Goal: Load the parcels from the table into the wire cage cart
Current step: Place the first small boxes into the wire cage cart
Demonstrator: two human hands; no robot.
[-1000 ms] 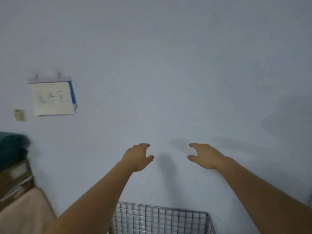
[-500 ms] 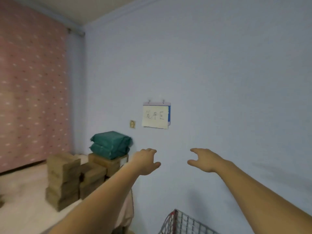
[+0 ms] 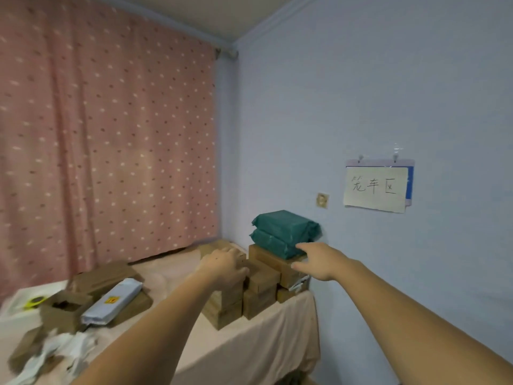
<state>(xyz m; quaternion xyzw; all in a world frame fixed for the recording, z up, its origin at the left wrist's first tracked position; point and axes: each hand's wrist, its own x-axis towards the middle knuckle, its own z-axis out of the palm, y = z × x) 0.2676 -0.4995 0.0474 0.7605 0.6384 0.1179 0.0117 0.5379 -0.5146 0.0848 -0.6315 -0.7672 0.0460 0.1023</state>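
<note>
Two dark-green soft plastic-wrapped parcels [image 3: 284, 234] lie stacked on the brown cardboard boxes [image 3: 258, 284] at the counter's [image 3: 249, 337] far corner by the blue wall. They look light and squashy, likely slippery, so I would clamp them from both ends rather than pinch the film. My right hand [image 3: 319, 261] reaches just in front of the green stack, fingers spread, holding nothing. My left hand [image 3: 224, 263] hovers over the boxes left of that stack, loosely curled and empty. Further left of the stack lies a white padded mailer [image 3: 113, 300]. The cart is not in view.
</note>
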